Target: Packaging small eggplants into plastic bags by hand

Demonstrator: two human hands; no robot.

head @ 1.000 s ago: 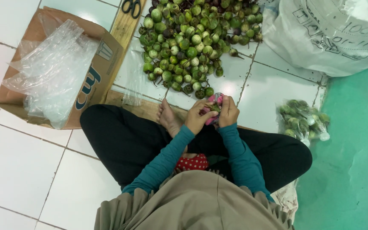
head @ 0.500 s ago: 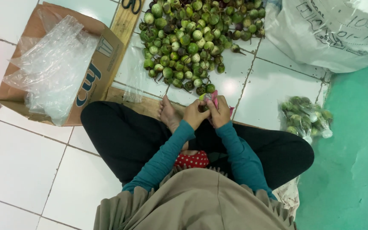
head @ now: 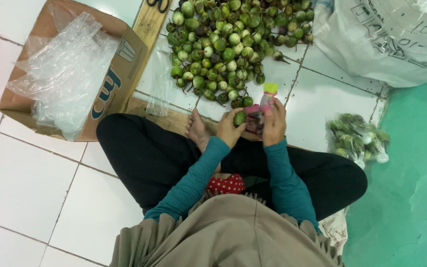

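Hands met above the crossed legs of a person seated on a white tiled floor [head: 35, 183], seen from overhead. The left hand [head: 229, 129] was curled around a small round green eggplant [head: 239, 118], fingers closed on it, with the fruit resting at the fingertips on the side facing the other hand. The right hand [head: 274, 121] was clamped on a slim pink tool with a yellow-green tip [head: 265, 101], which looked like a tape dispenser or marker, though its kind could not be told. Its long axis ran from the right palm away from the body, the coloured tip pointing toward a heap of small green and purple eggplants [head: 228, 44] just beyond the fingers. The held eggplant lay just beside the tool's lower end, to the left of the right fingers, nearly touching them. Farther right of the right fingers, well apart, lay a clear plastic bag already filled with eggplants [head: 357, 138]. Far left of the left fingers stood a brown cardboard box [head: 109, 94] stuffed with crumpled clear plastic bags [head: 63, 69]. A large white sack [head: 386, 39] sat beyond the right hand.
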